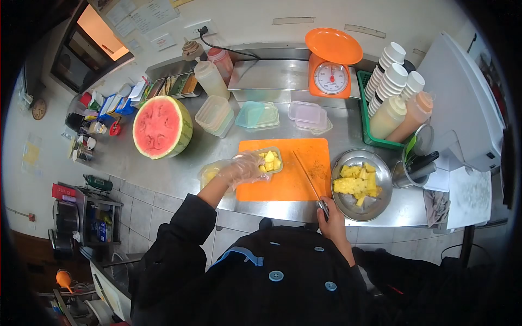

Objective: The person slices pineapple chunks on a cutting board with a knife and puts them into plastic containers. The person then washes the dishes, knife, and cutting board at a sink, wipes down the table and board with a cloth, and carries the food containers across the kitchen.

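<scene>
Gloved left hand at tub of pineapple cubes, on orange board; grip, can't tell. Right hand closed round knife. Looks partway: cubes tubbed, bigger chunks left in steel bowl.

Pineapple in bowl, right of cutting board.

We see a black jacket with a bright blue strip bent across its front. To the right of the strip, we can count four round blue buttons, set two by two. To the left of the strip, we see a long, loose black sleeve with soft folds. Ahead of the strip, our left hand wears a thin, crinkly, see-through plastic glove.
</scene>
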Demonstrator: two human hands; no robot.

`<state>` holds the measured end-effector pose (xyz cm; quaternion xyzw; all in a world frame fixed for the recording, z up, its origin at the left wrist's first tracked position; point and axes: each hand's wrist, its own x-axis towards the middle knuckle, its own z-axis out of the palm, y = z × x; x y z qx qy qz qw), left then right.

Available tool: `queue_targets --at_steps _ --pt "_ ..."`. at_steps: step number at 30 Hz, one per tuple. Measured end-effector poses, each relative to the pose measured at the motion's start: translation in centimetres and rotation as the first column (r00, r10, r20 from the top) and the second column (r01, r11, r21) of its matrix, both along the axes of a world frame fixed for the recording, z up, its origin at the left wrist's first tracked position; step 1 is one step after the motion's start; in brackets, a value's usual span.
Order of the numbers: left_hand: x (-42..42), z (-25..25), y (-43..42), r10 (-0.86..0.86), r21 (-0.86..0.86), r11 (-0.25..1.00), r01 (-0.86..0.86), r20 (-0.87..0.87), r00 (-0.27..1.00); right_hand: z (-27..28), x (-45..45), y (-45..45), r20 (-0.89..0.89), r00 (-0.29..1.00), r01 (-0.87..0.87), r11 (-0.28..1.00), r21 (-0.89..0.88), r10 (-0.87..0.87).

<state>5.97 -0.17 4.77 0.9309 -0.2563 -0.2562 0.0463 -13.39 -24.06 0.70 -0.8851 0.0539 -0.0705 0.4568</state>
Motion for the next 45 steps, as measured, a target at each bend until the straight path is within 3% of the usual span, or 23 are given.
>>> queue_targets --at_steps 2,4,5,7,11,12,13,14,16,18,20,23,25,28,30,31,33,36,38,40,42,44,45 --pt "-0.3 0.5 0.1 0.043 -0.035 0.998 -0.045 -0.045 0.998 0.2 0.0 0.0 -0.042 0.999 0.005 1.000 0.012 -0.004" --pt "-0.8 0.6 0.8 0.257 -0.277 0.909 -0.311 -0.215 0.942 0.0 0.0 0.0 -0.038 0.999 0.001 1.000 0.009 -0.001" --pt "-1.0 0.8 1.1 0.258 -0.278 0.908 -0.312 -0.216 0.942 -0.1 0.0 0.0 -0.033 0.999 -0.002 1.000 0.009 0.003" --pt "-1.3 2.0 1.7 0.345 -0.483 0.631 -0.607 -0.526 0.778 -0.2 0.1 0.0 -0.054 0.999 -0.001 1.000 0.016 0.002" --pt "-0.8 3.6 2.1 0.369 -0.477 0.680 -0.557 -0.433 0.822 -0.1 0.1 0.0 -0.081 0.997 0.004 1.000 0.022 -0.002" --pt "-1.3 3.3 2.4 0.319 -0.621 0.317 -0.717 -0.642 0.697 -0.1 0.1 0.0 -0.076 0.997 0.005 1.000 0.019 -0.003" --pt "-1.8 3.1 2.5 0.165 -0.597 -0.097 -0.797 -0.799 0.578 -0.1 0.1 0.0 -0.050 0.999 0.007 1.000 0.006 -0.007" --pt "-2.3 3.0 2.5 0.162 -0.602 -0.102 -0.792 -0.796 0.584 -0.2 0.1 0.0 -0.023 1.000 0.008 1.000 -0.010 -0.009" --pt "-3.9 4.4 1.7 -0.124 -0.520 -0.235 -0.821 -0.822 0.556 -0.8 0.3 -0.1 -0.005 1.000 0.010 1.000 -0.029 -0.010" --pt "-6.7 7.2 -0.7 -0.286 -0.495 -0.355 -0.793 -0.750 0.597 -0.8 0.4 -0.1 -0.011 1.000 -0.003 1.000 -0.023 0.003" --pt "-9.6 11.7 -2.8 -0.302 -0.597 -0.314 -0.738 -0.674 0.674 -0.6 0.7 0.0 0.004 1.000 -0.016 0.999 -0.032 0.017" --pt "-12.1 16.0 -5.2 -0.591 -0.853 -0.259 -0.452 -0.230 0.773 0.2 1.0 0.5 -0.012 0.999 -0.033 0.999 -0.028 0.033" --pt "-12.5 18.6 -6.1 -0.779 -0.876 -0.268 -0.402 -0.048 0.625 0.9 1.2 0.9 0.048 0.997 -0.052 0.997 -0.051 0.054" --pt "-12.8 20.6 -6.5 -0.944 -0.873 -0.177 -0.455 0.020 0.330 -1.2 1.2 0.8 -0.021 0.997 -0.071 0.997 -0.005 0.071" --pt "-14.1 20.6 -7.8 -0.962 -0.801 -0.209 -0.561 0.064 0.267 -1.9 1.4 0.7 0.009 0.998 -0.065 0.997 -0.041 0.066" --pt "-14.4 20.6 -8.6 -0.793 -0.696 -0.571 -0.436 0.330 0.512 -1.8 1.3 0.7 0.037 0.998 -0.040 0.997 -0.073 0.043" --pt "-14.2 20.1 -9.5 -0.495 -0.491 -0.840 -0.231 0.521 0.695 -1.8 1.1 0.6 -0.070 0.996 -0.051 0.999 -0.013 0.050" --pt "-11.8 19.1 -9.0 -0.703 -0.642 -0.710 -0.289 0.633 0.324 -2.4 1.1 0.2 -0.099 0.994 -0.034 0.999 0.022 0.036" --pt "-11.7 19.2 -5.7 -0.607 -0.814 -0.554 -0.173 0.253 0.754 -0.5 1.3 0.5 -0.040 0.998 -0.050 0.999 -0.022 0.049" --pt "-10.7 19.1 -3.8 -0.190 -0.913 -0.363 -0.184 -0.120 0.974 0.0 1.4 0.7 -0.037 0.998 -0.046 0.995 -0.090 0.043" --pt "-8.3 18.5 -3.2 0.333 -0.898 -0.256 -0.357 -0.429 0.840 -0.4 1.3 0.7 -0.093 0.995 -0.042 0.994 -0.102 0.033" --pt "-3.6 10.7 0.1 0.553 -0.948 0.067 -0.311 -0.225 0.802 -0.2 1.2 0.6 -0.103 0.993 -0.072 0.983 -0.172 0.054" --pt "-2.0 5.9 2.1 0.616 -0.772 0.511 -0.378 0.022 0.787 -0.1 1.2 0.6 -0.117 0.989 -0.111 0.965 -0.237 0.085"
